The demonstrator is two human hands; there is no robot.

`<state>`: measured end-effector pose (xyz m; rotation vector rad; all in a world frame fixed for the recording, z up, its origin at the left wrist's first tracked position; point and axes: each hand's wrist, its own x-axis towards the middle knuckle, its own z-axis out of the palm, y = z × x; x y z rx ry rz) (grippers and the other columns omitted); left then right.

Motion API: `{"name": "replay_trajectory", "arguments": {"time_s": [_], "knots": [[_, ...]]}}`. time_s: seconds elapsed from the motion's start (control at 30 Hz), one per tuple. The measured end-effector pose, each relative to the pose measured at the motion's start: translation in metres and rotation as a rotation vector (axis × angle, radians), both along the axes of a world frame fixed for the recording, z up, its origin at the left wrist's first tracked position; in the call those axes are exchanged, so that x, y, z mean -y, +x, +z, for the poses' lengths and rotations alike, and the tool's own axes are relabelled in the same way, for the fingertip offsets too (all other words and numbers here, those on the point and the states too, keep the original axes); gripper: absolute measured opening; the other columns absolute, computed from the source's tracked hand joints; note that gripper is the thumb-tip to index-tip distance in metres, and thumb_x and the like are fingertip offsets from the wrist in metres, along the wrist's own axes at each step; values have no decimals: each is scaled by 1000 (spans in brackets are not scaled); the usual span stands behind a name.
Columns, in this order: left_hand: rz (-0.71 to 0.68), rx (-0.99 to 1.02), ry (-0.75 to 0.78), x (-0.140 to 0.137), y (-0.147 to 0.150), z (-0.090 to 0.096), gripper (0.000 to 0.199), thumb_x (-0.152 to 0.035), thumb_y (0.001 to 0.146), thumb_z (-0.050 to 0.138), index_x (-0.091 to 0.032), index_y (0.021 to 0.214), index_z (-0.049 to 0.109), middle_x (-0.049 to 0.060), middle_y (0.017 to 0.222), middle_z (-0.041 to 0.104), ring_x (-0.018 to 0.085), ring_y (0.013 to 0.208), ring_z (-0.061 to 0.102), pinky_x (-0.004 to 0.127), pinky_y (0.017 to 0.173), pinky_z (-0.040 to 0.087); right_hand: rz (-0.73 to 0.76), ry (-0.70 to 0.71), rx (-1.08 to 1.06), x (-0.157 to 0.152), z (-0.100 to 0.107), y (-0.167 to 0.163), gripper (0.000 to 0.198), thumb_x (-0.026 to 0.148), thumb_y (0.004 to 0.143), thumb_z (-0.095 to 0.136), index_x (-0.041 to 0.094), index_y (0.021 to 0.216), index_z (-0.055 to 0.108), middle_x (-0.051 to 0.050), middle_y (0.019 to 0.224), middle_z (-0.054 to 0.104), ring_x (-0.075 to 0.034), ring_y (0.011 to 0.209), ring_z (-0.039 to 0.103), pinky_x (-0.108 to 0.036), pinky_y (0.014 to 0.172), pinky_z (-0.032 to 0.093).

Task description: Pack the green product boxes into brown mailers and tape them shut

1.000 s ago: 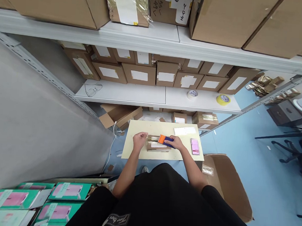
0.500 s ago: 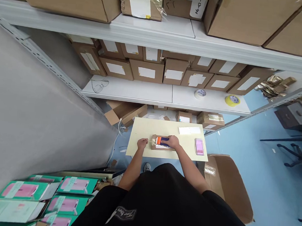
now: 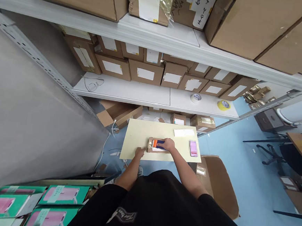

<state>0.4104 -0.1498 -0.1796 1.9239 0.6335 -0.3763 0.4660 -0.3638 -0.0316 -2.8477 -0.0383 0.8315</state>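
On the cream tabletop [image 3: 135, 132] lies a small cardboard box [image 3: 149, 149] with a white label and clear tape on its left end. My right hand [image 3: 168, 144] is closed around a blue and orange tape dispenser [image 3: 155, 143], which rests on top of the box with its orange end facing left. Beside the box's lower left corner is my left hand [image 3: 139, 152]. Its fingers are drawn together close to the box end; whatever they pinch is too small to make out.
A white paper strip [image 3: 184, 132] and a pink item [image 3: 193, 148] lie on the table's right side. Behind stands a shelf [image 3: 132, 89] with boxes, a white tape roll [image 3: 195, 98] and a yellow one [image 3: 223, 105]. An open carton [image 3: 220, 188] stands right; green boxes [image 3: 61, 193] lie lower left.
My left hand has moved down from the box's left end to its lower left corner. My right hand keeps the dispenser on the box. The view has shifted slightly.
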Motion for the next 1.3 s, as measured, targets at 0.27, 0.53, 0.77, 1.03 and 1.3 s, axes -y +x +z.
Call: {"name": "replay_trajectory", "arguments": {"time_s": [0.27, 0.53, 0.77, 1.03, 1.3], "knots": [[-118, 131, -105, 20, 15, 15, 47, -53, 102, 44, -21, 122, 72, 10, 118, 78, 27, 110, 71, 33, 92, 52, -68, -108, -67, -35, 7, 9, 69, 68, 68, 83, 16, 113, 76, -19, 117, 77, -34, 110, 73, -35, 88, 54], [-156, 59, 7, 49, 19, 9, 57, -55, 105, 36, -18, 138, 64, 16, 114, 77, 32, 109, 72, 42, 100, 50, -113, -98, -116, -10, 10, 21, 77, 68, 65, 86, 15, 120, 73, -19, 123, 75, -32, 114, 72, -33, 87, 55], [-174, 53, 22, 63, 34, 6, 58, -61, 101, 43, -18, 128, 70, 16, 100, 78, 33, 102, 74, 43, 99, 51, -145, -144, -80, 99, 24, 18, 70, 72, 61, 87, 14, 99, 76, -20, 108, 78, -33, 100, 75, -32, 74, 53], [-190, 74, -19, 54, 37, 9, 59, -67, 96, 49, -19, 117, 75, 13, 96, 79, 33, 103, 73, 43, 99, 51, -314, -181, -64, 210, 42, 3, 51, 64, 70, 86, 17, 86, 72, -17, 91, 76, -33, 89, 72, -39, 70, 50], [-186, 41, 12, -10, 43, 7, 58, -67, 96, 48, -19, 107, 78, 18, 113, 79, 35, 116, 71, 40, 96, 52, -219, -98, -37, 137, 38, 13, 61, 75, 70, 80, 16, 82, 76, -20, 96, 79, -31, 87, 74, -34, 70, 51]]}}
